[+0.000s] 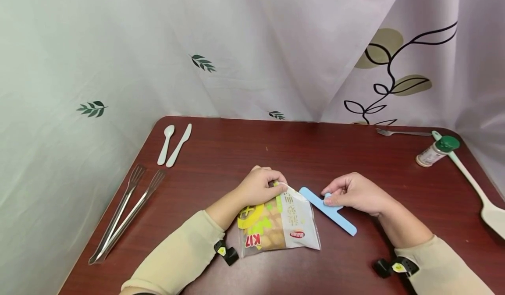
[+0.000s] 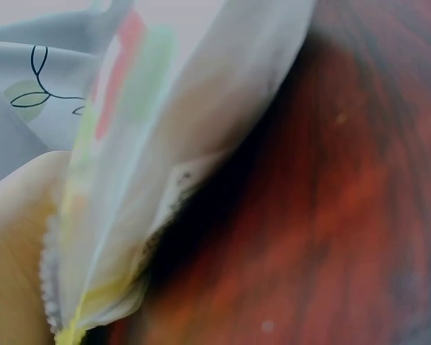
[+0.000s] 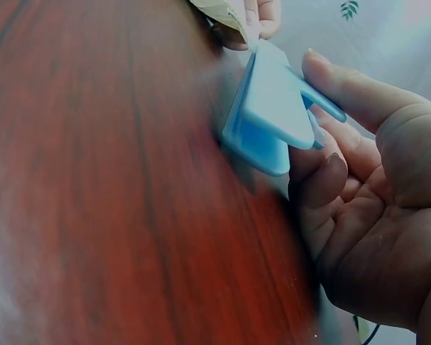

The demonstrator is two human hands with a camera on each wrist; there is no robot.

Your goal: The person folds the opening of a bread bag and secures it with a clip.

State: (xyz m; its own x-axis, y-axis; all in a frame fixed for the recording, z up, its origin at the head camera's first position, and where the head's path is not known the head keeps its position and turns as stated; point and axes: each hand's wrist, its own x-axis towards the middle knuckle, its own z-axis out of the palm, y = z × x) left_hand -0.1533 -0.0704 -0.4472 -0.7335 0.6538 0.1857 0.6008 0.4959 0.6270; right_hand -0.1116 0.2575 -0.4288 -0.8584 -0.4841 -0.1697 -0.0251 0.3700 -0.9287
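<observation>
My left hand [image 1: 262,185] pinches the upper edge of a snack bag [image 1: 276,225], a clear and white packet with yellow and green print and pale brown food inside. In the left wrist view the bag [image 2: 151,165] is blurred and stands tilted above the table. Between thumb and fingers, my right hand [image 1: 357,195] holds a light blue bag clip [image 1: 333,214] by its handle. The right wrist view shows the clip [image 3: 273,100] with its long jaws parted and the thumb pressing the upper lever. One end of the clip is right beside the bag's top edge.
Metal tongs [image 1: 122,218] lie at the left, with a white spoon [image 1: 166,143] and a white knife [image 1: 179,146] behind them. At the right are a green-capped shaker [image 1: 432,154], a fork [image 1: 402,133] and a long white utensil [image 1: 469,174]. A curtain [image 1: 256,45] hangs behind the table.
</observation>
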